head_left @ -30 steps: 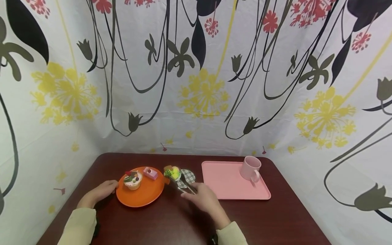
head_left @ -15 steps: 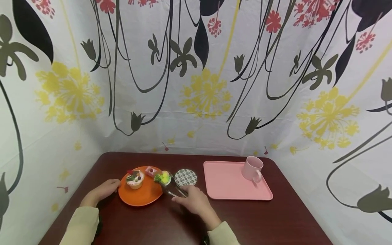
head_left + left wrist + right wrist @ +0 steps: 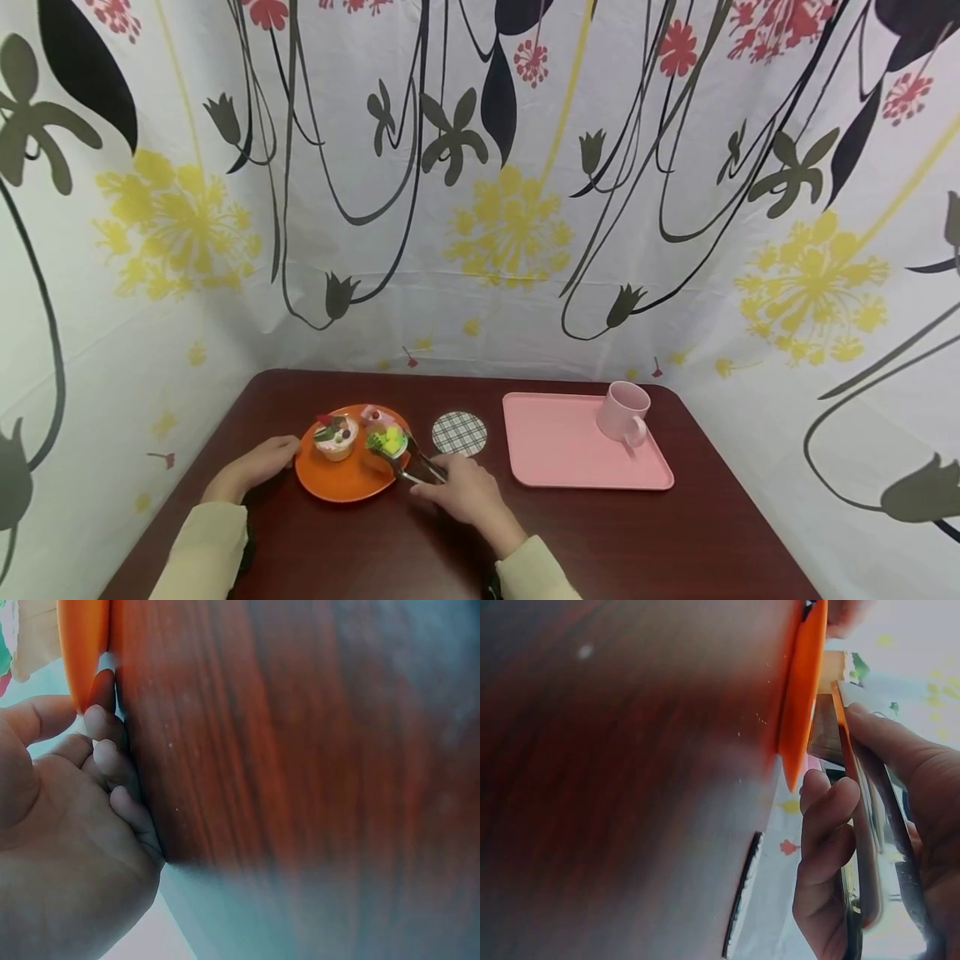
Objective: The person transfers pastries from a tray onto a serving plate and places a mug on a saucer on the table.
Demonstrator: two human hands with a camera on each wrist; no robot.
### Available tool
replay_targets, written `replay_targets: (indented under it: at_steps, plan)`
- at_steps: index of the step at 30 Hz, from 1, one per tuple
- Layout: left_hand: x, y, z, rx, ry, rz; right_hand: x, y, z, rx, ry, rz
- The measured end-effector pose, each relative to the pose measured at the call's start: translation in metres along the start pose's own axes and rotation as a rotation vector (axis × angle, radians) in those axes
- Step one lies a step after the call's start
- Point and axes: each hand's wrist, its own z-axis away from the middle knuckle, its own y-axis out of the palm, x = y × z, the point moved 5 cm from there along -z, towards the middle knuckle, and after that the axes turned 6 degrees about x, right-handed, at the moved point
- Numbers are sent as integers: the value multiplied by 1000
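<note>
My left hand (image 3: pixel 262 463) pinches the left rim of the orange plate (image 3: pixel 341 487) between thumb and fingers; the left wrist view shows the thumb over the rim (image 3: pixel 81 652). My right hand (image 3: pixel 467 492) grips metal tongs (image 3: pixel 429 468). Between the tong tips is a small toy cake (image 3: pixel 392 442) with green and yellow topping, over the plate's right part. On the plate's left stands a cupcake (image 3: pixel 336 443) with white cream and fruit. A pink cake slice (image 3: pixel 373 413) lies behind the held cake, partly hidden by it.
Right of the plate lies a round checked coaster (image 3: pixel 460 433). Farther right is a pink tray (image 3: pixel 558 454) with a pink mug (image 3: pixel 624 410) at its back right. Flower-patterned cloth (image 3: pixel 420 333) closes off the dark wooden table's back and sides.
My right hand has moved left with the tongs, carrying the toy cake from beside the coaster to over the plate. The coaster is now uncovered. My left hand stays at the plate's rim.
</note>
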Motion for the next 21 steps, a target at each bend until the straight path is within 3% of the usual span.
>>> replay_targets:
  at_steps: [9, 12, 17, 21]
  plan:
    - [-7, 0, -4, 43, 26, 13, -2, 2, -5, 19, 10, -8]
    - [8, -2, -19, 72, 39, 10, -1, 1, -6, 12, 0, 1]
    - [47, -2, -56, 94, 50, 26, -1, 0, -7, 18, -4, 9]
    - [58, 0, -70, 102, 78, 27, -3, 1, -9, 26, 7, 12]
